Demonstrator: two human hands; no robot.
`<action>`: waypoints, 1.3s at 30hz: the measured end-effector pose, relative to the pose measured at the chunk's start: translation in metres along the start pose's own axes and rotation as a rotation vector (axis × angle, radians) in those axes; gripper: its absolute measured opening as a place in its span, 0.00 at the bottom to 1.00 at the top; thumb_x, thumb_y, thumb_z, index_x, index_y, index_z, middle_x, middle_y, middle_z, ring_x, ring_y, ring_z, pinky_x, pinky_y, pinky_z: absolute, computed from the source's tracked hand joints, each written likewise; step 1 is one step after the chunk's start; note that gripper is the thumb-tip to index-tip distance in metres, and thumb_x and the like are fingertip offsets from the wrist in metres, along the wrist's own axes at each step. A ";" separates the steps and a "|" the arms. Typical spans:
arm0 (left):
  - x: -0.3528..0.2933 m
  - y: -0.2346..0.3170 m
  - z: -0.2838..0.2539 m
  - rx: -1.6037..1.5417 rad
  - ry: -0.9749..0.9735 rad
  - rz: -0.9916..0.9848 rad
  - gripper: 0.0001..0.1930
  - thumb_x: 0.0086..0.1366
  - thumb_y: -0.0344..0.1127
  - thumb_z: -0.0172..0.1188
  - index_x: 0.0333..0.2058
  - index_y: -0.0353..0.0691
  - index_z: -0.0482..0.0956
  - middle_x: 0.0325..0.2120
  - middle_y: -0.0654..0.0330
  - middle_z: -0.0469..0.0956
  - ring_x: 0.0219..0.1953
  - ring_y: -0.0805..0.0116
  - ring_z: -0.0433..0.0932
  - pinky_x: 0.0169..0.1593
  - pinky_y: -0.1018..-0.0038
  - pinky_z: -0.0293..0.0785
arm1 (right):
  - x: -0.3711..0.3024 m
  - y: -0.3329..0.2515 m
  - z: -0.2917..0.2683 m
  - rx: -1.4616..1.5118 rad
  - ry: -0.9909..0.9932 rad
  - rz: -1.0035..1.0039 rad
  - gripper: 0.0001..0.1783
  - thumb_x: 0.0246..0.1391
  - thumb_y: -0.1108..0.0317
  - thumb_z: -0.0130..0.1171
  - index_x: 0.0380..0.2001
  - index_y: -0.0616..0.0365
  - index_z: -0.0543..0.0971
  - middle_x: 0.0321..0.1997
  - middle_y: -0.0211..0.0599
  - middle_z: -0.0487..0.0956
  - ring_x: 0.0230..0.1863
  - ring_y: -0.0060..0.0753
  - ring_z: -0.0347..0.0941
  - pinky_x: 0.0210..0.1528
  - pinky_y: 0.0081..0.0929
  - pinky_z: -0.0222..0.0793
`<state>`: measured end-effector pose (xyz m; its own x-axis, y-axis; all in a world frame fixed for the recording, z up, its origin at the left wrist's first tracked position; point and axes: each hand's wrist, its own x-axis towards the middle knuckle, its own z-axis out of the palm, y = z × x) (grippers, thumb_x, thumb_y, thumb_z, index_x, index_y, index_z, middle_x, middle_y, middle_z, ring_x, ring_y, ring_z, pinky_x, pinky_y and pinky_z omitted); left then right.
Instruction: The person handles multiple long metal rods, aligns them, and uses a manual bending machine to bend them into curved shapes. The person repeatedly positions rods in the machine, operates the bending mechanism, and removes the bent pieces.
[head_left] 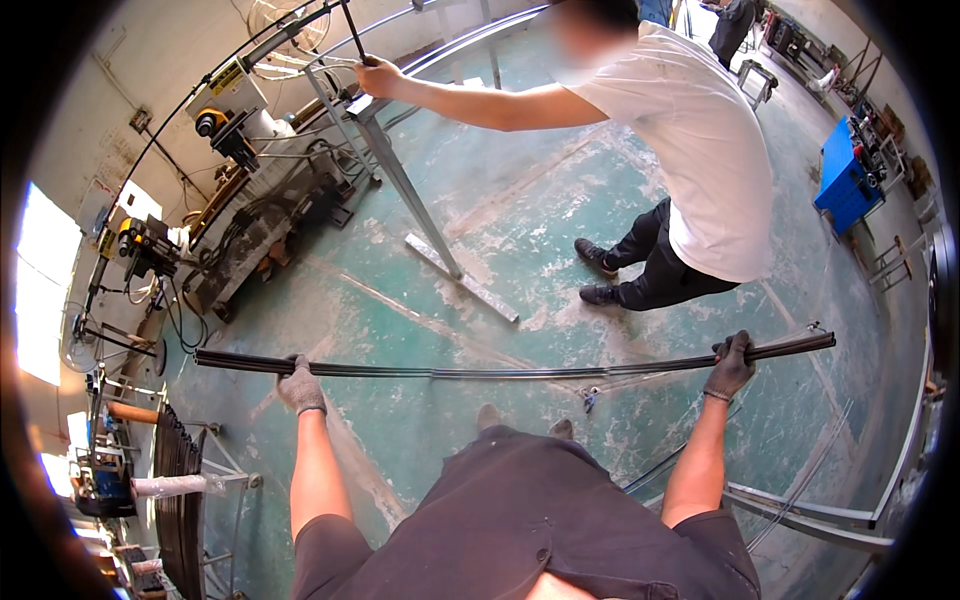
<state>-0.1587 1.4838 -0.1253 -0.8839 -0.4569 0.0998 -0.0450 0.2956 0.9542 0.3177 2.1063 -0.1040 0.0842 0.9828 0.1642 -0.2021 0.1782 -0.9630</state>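
Note:
A bundle of long, thin dark metal rods [515,374] stretches level across my front, held out over the floor. My left hand [300,387], in a grey glove, is closed round it near its left end. Toward the right end, my right hand [731,366], gloved in dark grey, grips the same bundle. Both ends stick out past my hands. The rods lie close together, so their number cannot be made out.
A person in a white shirt [700,140] stands ahead, one hand on a dark bar above a metal stand [405,180]. Machinery [235,135] lines the left. More dark rods [178,480] hang at lower left. A metal frame [800,525] is at lower right, a blue cabinet [848,175] far right.

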 end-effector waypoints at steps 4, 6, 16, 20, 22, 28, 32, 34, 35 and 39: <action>-0.002 0.004 0.000 0.010 0.000 0.014 0.02 0.64 0.28 0.69 0.36 0.41 0.86 0.30 0.63 0.83 0.34 0.69 0.80 0.42 0.71 0.75 | 0.001 0.002 -0.001 0.020 -0.006 0.010 0.21 0.71 0.56 0.59 0.25 0.55 0.71 0.22 0.23 0.65 0.19 0.16 0.56 0.28 0.25 0.64; -0.002 0.004 0.000 0.008 0.001 0.017 0.02 0.64 0.28 0.69 0.36 0.41 0.86 0.30 0.64 0.83 0.34 0.69 0.79 0.42 0.71 0.75 | 0.001 0.000 0.001 0.023 0.000 0.020 0.21 0.71 0.57 0.60 0.25 0.55 0.71 0.23 0.24 0.66 0.19 0.16 0.56 0.28 0.24 0.64; 0.000 0.003 0.003 0.024 0.005 0.016 0.02 0.64 0.27 0.69 0.35 0.41 0.86 0.30 0.64 0.82 0.34 0.69 0.79 0.42 0.71 0.75 | 0.004 0.005 -0.003 0.063 -0.026 0.025 0.20 0.70 0.59 0.61 0.24 0.53 0.70 0.22 0.23 0.66 0.19 0.16 0.57 0.28 0.24 0.64; 0.001 0.002 0.004 0.025 -0.001 0.033 0.02 0.64 0.27 0.69 0.35 0.41 0.86 0.30 0.64 0.82 0.34 0.69 0.79 0.42 0.70 0.75 | 0.003 0.003 -0.001 0.057 -0.006 0.041 0.20 0.70 0.59 0.61 0.23 0.52 0.69 0.22 0.23 0.66 0.18 0.16 0.58 0.28 0.25 0.65; 0.010 -0.006 0.002 -0.034 -0.023 0.016 0.02 0.64 0.26 0.69 0.34 0.40 0.85 0.30 0.64 0.81 0.34 0.69 0.78 0.42 0.70 0.75 | 0.003 0.005 -0.002 0.058 -0.015 0.039 0.21 0.70 0.59 0.62 0.23 0.52 0.69 0.21 0.23 0.66 0.18 0.16 0.58 0.28 0.25 0.65; 0.026 -0.018 0.003 -0.080 -0.053 -0.021 0.02 0.65 0.25 0.67 0.34 0.40 0.84 0.30 0.64 0.80 0.34 0.68 0.78 0.43 0.70 0.75 | 0.004 0.010 -0.003 0.005 -0.038 0.003 0.23 0.70 0.57 0.62 0.21 0.52 0.69 0.19 0.23 0.65 0.17 0.17 0.58 0.27 0.26 0.65; 0.020 -0.007 0.011 -0.080 -0.044 -0.041 0.03 0.65 0.24 0.66 0.35 0.39 0.83 0.31 0.64 0.80 0.35 0.68 0.77 0.45 0.70 0.75 | 0.006 0.004 -0.002 0.047 -0.032 0.014 0.24 0.70 0.56 0.61 0.21 0.52 0.70 0.18 0.22 0.64 0.17 0.17 0.58 0.26 0.26 0.65; 0.019 -0.005 0.011 -0.066 -0.019 -0.058 0.03 0.65 0.23 0.66 0.35 0.39 0.82 0.32 0.64 0.79 0.36 0.68 0.77 0.45 0.70 0.74 | 0.002 -0.015 0.004 0.065 -0.055 0.020 0.24 0.71 0.56 0.60 0.20 0.52 0.70 0.18 0.22 0.64 0.16 0.18 0.58 0.26 0.26 0.65; 0.023 -0.009 0.008 -0.069 -0.010 -0.057 0.03 0.65 0.23 0.66 0.35 0.39 0.82 0.31 0.64 0.79 0.36 0.68 0.77 0.45 0.70 0.74 | -0.002 -0.026 0.008 0.048 -0.035 -0.025 0.25 0.71 0.55 0.60 0.19 0.53 0.69 0.18 0.22 0.65 0.16 0.18 0.58 0.26 0.26 0.64; 0.005 -0.002 0.009 -0.072 -0.079 -0.121 0.04 0.65 0.23 0.65 0.33 0.39 0.81 0.29 0.65 0.77 0.34 0.69 0.76 0.43 0.71 0.73 | 0.003 -0.080 -0.002 -0.067 0.020 -0.095 0.26 0.71 0.53 0.61 0.20 0.55 0.70 0.18 0.23 0.66 0.17 0.17 0.58 0.25 0.27 0.64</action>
<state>-0.1669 1.4889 -0.1297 -0.9080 -0.4173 -0.0369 -0.1222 0.1798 0.9761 0.3364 2.0946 -0.0274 0.1194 0.9605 0.2513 -0.1263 0.2658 -0.9557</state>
